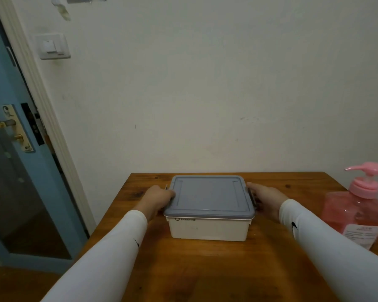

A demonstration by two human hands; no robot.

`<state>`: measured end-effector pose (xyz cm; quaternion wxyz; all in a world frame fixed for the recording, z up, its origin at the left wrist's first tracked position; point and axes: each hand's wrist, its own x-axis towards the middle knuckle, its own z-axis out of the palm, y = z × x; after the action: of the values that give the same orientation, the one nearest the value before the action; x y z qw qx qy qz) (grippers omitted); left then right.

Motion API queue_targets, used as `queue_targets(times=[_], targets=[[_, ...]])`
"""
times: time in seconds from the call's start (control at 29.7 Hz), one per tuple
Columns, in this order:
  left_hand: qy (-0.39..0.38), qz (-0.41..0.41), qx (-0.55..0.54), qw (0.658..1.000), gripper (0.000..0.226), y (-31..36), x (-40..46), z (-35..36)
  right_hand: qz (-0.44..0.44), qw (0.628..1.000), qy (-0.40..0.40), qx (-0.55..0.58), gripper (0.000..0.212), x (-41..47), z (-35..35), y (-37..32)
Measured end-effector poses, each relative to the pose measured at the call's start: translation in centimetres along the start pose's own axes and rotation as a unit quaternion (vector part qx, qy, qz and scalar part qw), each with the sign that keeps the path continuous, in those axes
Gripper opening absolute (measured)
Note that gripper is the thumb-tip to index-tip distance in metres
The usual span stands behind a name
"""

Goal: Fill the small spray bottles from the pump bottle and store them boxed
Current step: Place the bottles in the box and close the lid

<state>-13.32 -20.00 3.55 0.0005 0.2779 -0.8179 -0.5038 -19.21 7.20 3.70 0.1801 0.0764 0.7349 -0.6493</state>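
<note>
Nearest the camera, two forearms in white sleeves reached forward over the brown wooden counter (205,269), one on each side of the white rectangular plastic storage box (208,228) that sat squarely in the middle, closer to the far edge than to the near one. The box's flat grey snap-on lid (207,196) was on, and its long axis ran left to right, so its two short ends faced the two hands. The left hand (156,198) was pressed against the left end, its fingers curled over the lid's left rim where a latch seemed to sit; the right hand (265,198) lay against the right end, its fingers wrapped round the dark clasp (251,196) there. Both hands were equally near, each at its own end, so I judged the coming move to be an outward and upward pull at both ends at once to free the lid. No small spray bottles were visible; whether they lay inside the closed box could not be told. The translucent pink pump bottle (358,211) with its pink pump head stood at the counter's right edge, well apart from the box and nearer the right arm.
</note>
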Motion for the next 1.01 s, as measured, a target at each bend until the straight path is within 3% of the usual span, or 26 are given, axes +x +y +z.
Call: queue_targets(times=[0.2, 0.34, 0.64, 1.01], targets=[[0.051, 0.038, 0.041, 0.997, 0.019, -0.1, 0.2, 1.0, -0.045, 0.981, 0.031, -0.186, 0.034, 0.5, 0.6, 0.3], [0.08, 0.077, 0.087, 0.99, 0.015, -0.4, 0.0, 1.9, -0.081, 0.96, 0.071, -0.26, 0.012, -0.1, 2.0, 0.5], [0.144, 0.102, 0.138, 0.975, 0.021, -0.7, 0.2, 2.9, -0.117, 0.938, 0.156, -0.286, 0.012, 0.5, 3.7, 1.2], [0.149, 0.134, 0.261, 0.944, 0.019, -0.9, 0.6, 2.8, -0.144, 0.92, 0.171, -0.322, 0.021, 0.5, 3.9, 1.8]])
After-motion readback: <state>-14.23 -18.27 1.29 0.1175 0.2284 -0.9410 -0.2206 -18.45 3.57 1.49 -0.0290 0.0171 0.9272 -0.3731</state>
